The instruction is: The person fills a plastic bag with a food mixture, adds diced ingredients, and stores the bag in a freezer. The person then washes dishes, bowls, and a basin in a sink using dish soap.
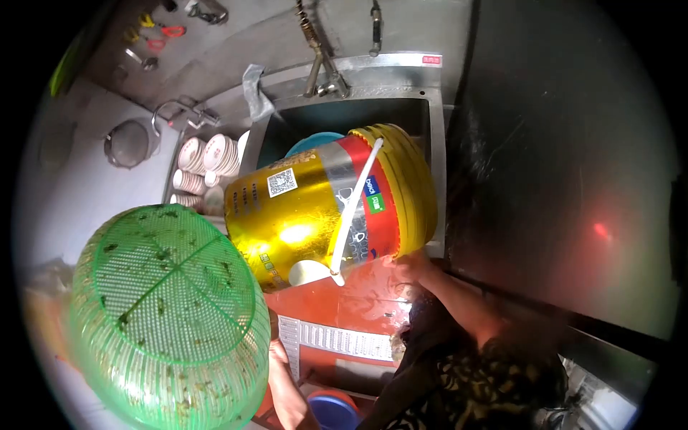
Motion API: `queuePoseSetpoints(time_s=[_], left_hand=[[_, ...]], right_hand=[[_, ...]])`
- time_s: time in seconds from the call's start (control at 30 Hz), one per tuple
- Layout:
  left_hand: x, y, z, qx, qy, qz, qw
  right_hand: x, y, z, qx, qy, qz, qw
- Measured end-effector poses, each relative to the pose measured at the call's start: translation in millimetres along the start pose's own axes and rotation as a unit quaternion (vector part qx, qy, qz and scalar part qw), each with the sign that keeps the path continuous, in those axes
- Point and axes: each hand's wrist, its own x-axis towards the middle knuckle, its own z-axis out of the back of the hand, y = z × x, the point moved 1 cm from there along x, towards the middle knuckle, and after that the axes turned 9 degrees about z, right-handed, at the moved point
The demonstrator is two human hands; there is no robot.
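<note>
My right hand (pixel 410 266) grips the yellow rim at the mouth of a gold bucket (pixel 287 215), which lies tilted on its side over the sink, its white handle hanging across it. Only part of my left hand (pixel 274 331) shows, behind the edge of a green mesh basket (pixel 172 287); its fingers are mostly hidden. The basket's base faces me, with dark bits of leaf stuck to it, and its upper right side is beside the bucket's bottom.
Behind the bucket are the sink (pixel 430 115), a teal basin (pixel 313 141) and a faucet (pixel 326 79). Stacked bowls (pixel 221 154) and a strainer (pixel 129 143) lie left. A blue basin (pixel 333 412) stands below. A dark metal panel (pixel 559 158) rises at right.
</note>
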Motion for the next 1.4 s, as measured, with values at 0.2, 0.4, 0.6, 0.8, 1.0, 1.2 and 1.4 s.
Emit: queuePoseSetpoints(time_s=[0.2, 0.4, 0.6, 0.8, 1.0, 1.2, 1.4], left_hand=[[-106, 18, 50, -0.046, 0.005, -0.065, 0.997], [-233, 47, 135, -0.099, -0.015, -0.141, 0.985], [-351, 105, 264, 0.061, -0.339, -0.209, 0.915], [-346, 192, 325, 0.073, -0.501, -0.289, 0.812], [-313, 216, 391, 0.259, -0.617, -0.227, 0.708], [-247, 207, 439, 0.443, -0.539, -0.094, 0.711], [-185, 169, 463, 0.503, -0.476, 0.053, 0.720]], right_hand=[[-21, 26, -72, 0.216, -0.151, -0.175, 0.949], [-90, 6, -76, 0.094, -0.050, -0.362, 0.926], [-149, -83, -3, -0.169, -0.088, -0.410, 0.892], [-166, -136, 84, -0.288, -0.118, -0.412, 0.857], [-181, -161, 190, -0.255, -0.197, -0.421, 0.848], [-184, -129, 218, -0.150, -0.102, -0.365, 0.913], [-188, -33, 192, -0.153, -0.206, -0.337, 0.906]])
